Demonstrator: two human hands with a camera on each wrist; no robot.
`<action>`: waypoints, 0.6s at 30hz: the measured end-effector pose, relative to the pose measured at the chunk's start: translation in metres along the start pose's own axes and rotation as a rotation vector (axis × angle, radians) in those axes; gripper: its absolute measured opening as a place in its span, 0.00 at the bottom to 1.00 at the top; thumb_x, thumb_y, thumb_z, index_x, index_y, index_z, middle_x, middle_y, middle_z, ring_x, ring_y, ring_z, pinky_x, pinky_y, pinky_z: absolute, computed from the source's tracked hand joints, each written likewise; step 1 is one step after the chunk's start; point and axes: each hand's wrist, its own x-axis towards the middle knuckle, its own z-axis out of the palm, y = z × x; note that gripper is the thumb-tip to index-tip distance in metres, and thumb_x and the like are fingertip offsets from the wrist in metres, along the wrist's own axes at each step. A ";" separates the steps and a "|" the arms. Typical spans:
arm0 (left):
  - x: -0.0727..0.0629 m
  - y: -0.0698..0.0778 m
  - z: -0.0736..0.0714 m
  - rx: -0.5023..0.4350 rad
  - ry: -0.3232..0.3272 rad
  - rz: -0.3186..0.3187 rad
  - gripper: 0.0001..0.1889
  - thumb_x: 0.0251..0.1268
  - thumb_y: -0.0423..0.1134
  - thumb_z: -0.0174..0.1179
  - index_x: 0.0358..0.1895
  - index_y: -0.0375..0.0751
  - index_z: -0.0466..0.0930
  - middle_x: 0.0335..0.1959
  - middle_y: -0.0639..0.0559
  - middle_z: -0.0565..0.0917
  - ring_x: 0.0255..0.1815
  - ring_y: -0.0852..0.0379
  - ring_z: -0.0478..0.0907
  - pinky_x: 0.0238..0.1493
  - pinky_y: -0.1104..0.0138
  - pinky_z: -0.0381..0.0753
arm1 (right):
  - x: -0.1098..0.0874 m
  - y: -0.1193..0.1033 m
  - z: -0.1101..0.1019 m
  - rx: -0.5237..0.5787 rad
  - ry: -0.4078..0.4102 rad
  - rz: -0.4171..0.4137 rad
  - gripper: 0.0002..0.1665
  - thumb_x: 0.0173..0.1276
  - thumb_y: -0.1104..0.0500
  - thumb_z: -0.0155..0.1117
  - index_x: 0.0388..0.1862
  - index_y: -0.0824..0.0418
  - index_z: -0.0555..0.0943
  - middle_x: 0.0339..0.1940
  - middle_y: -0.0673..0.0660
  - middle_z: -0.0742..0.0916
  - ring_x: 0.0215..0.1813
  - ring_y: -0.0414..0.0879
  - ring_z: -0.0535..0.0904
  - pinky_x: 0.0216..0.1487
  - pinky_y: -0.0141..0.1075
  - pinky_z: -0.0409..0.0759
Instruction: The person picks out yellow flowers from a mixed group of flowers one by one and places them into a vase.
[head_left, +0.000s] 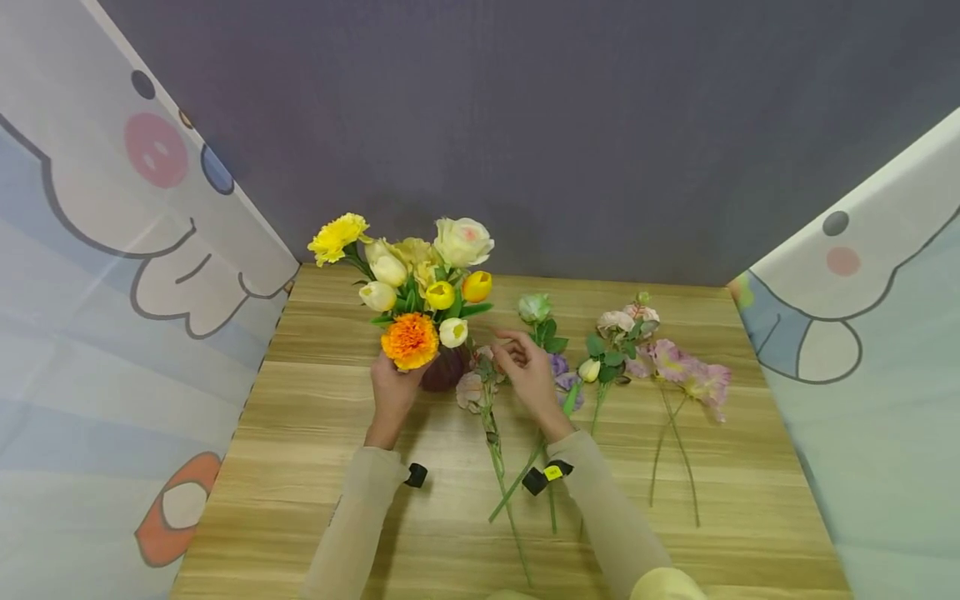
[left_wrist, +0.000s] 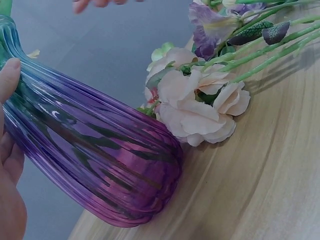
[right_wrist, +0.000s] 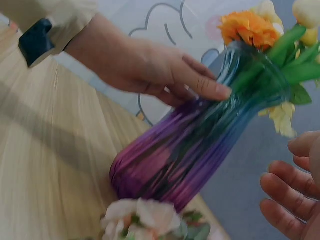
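A ribbed glass vase [right_wrist: 170, 155], purple below and teal toward its flared mouth, stands on the wooden table. My left hand [head_left: 395, 385] grips it just under the neck, thumb in front and fingers behind. Stems show through the glass in the left wrist view. Out of the mouth rise an orange carnation [head_left: 410, 341], a yellow flower [head_left: 339, 239], a cream rose [head_left: 463, 242] and several white and yellow tulips [head_left: 439, 295]. To the right of the vase my right hand [head_left: 529, 375] hovers with loosely bent fingers and holds nothing.
Pale pink roses [left_wrist: 200, 100] lie beside the vase's base, stems toward me. Farther right on the table [head_left: 300, 467] lie a pale green rose [head_left: 534, 308], purple flowers [head_left: 567, 385], another pink rose spray [head_left: 617, 322] and pink-lilac flowers [head_left: 686, 371]. A grey wall [head_left: 525, 125] stands behind.
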 end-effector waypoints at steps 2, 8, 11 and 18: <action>0.000 -0.009 0.002 0.014 0.009 -0.004 0.27 0.44 0.18 0.78 0.51 0.20 0.78 0.47 0.25 0.85 0.51 0.31 0.83 0.56 0.40 0.79 | -0.003 0.007 -0.004 -0.011 0.005 0.004 0.16 0.76 0.69 0.61 0.59 0.77 0.78 0.38 0.71 0.87 0.32 0.32 0.80 0.36 0.28 0.82; 0.000 -0.018 0.001 0.000 -0.008 -0.011 0.28 0.45 0.23 0.80 0.53 0.26 0.80 0.48 0.31 0.87 0.52 0.37 0.84 0.58 0.44 0.81 | -0.013 0.057 -0.014 -0.053 0.051 0.059 0.15 0.77 0.67 0.61 0.57 0.77 0.79 0.40 0.74 0.86 0.33 0.32 0.79 0.36 0.27 0.81; 0.000 -0.020 0.001 -0.004 -0.003 -0.016 0.28 0.45 0.24 0.81 0.53 0.27 0.80 0.49 0.31 0.87 0.53 0.38 0.84 0.58 0.45 0.81 | -0.018 0.075 -0.019 -0.078 0.083 0.080 0.15 0.77 0.63 0.63 0.54 0.74 0.81 0.41 0.72 0.87 0.34 0.36 0.81 0.36 0.27 0.80; 0.000 -0.012 0.000 0.001 -0.009 -0.023 0.28 0.46 0.20 0.78 0.54 0.21 0.79 0.49 0.27 0.85 0.53 0.33 0.83 0.58 0.42 0.79 | -0.029 0.093 -0.033 -0.132 0.151 0.153 0.15 0.77 0.60 0.65 0.52 0.72 0.84 0.38 0.70 0.88 0.36 0.62 0.85 0.34 0.33 0.84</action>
